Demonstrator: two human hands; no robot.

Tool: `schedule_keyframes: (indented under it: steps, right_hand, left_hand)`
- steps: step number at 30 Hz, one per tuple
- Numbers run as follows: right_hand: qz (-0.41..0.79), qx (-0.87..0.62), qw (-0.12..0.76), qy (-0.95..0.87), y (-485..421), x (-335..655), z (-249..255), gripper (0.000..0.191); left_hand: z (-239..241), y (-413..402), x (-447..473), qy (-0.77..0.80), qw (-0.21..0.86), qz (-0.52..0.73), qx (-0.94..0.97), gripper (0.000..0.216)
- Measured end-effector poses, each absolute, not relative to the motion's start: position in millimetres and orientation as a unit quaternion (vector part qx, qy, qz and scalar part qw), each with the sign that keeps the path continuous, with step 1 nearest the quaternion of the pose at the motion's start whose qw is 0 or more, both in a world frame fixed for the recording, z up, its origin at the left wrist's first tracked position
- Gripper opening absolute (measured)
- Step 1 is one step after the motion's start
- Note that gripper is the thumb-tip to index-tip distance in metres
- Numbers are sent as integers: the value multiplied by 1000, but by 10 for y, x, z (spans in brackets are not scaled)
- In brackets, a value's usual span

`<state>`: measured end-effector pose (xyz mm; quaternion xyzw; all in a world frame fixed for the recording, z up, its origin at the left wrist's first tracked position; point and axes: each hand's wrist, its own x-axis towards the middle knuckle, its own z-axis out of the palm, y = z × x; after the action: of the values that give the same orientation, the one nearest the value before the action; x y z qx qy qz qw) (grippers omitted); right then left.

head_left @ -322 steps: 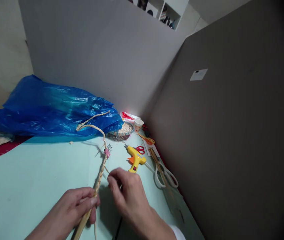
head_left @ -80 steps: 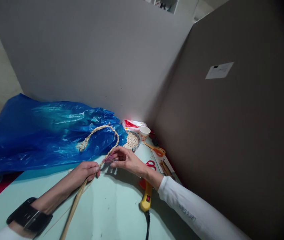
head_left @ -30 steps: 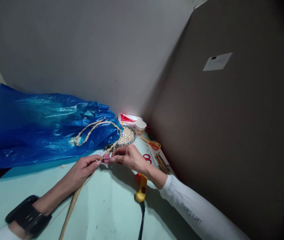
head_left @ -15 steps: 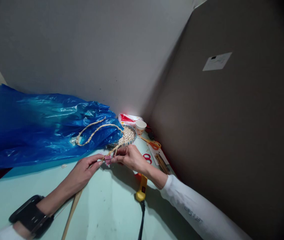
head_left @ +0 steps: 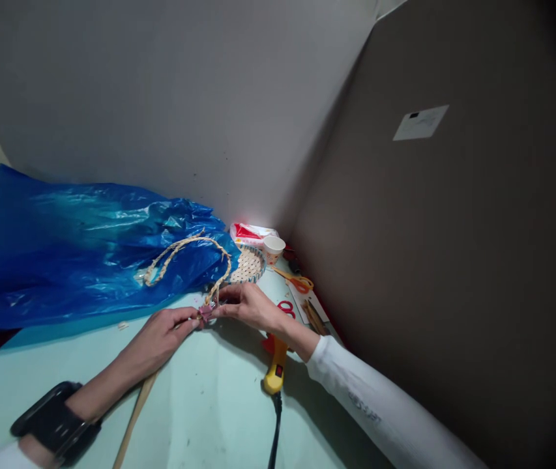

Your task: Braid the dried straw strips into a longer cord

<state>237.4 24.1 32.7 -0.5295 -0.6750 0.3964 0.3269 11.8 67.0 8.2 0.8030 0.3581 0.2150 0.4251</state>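
Grey partitions point(head_left: 135, 98) frame a worktop point(head_left: 199, 417) where a person's left hand point(head_left: 160, 335) pinches a braided cord point(head_left: 227, 268) and right hand point(head_left: 253, 309) grips a pink clip point(head_left: 205, 313); beyond the fingers point(head_left: 186, 314), the braid loops before a blue bag point(head_left: 77, 241).

Grey partitions point(head_left: 160, 98), a glue gun point(head_left: 274, 380) and orange scissors point(head_left: 301, 283) suggest a craft workspace.

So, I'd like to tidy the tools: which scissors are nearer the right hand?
The red-handled scissors, showing just past the wrist of the right hand. The orange-handled scissors lie farther off, pointing toward the paper cup.
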Motion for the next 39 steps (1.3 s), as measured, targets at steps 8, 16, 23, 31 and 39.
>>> schedule_keyframes:
  steps: [8, 16, 23, 31, 39]
  right_hand:
    - [425, -543, 322, -649, 279, 2454, 238, 50]
    - [397, -535, 309, -679, 209, 2630, 283, 42]
    - [236, -548, 258, -760, 155, 2591, 345, 22]
    - [9, -508, 81, -858, 110, 2390, 222, 17]
    - [-91, -465, -9, -880, -37, 2241, 164, 18]
  left_hand:
    - [61, 716, 97, 373, 447, 236, 778, 38]
    - [-96, 827, 70, 415, 469, 278, 729, 40]
    - [-135, 894, 12, 451, 459, 272, 715, 42]
    - [-22, 840, -35, 467, 421, 202, 751, 33]
    - [47, 623, -118, 455, 375, 146, 794, 29]
